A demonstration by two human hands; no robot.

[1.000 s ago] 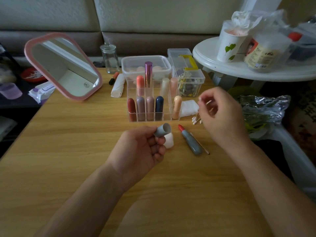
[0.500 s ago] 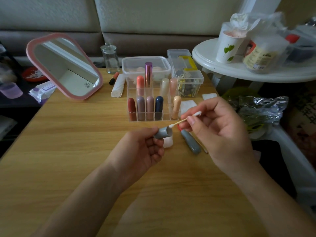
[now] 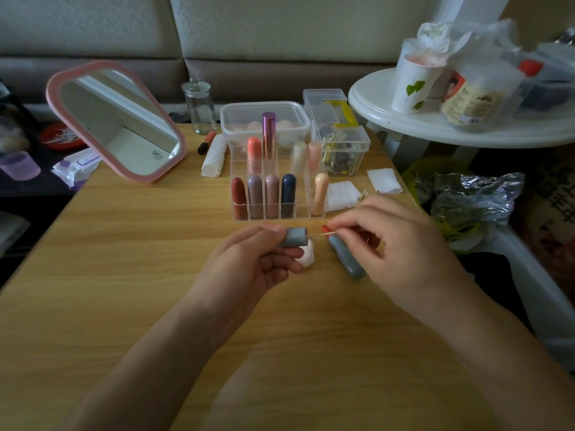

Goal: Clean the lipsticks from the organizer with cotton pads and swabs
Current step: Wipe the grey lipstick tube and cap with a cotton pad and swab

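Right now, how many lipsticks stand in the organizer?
9. Front row, five: red, grey-mauve, pink-mauve, navy, peach. Back row, four: coral, purple, cream, pink. None looks hidden.

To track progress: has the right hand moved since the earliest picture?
Yes. The right hand moved toward the person, from beside the organizer to its front.

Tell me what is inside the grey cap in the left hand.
The cotton swab pinched by the right hand reaches into the open mouth of the grey cap in the left hand. Its tip and the inner wall are hidden.
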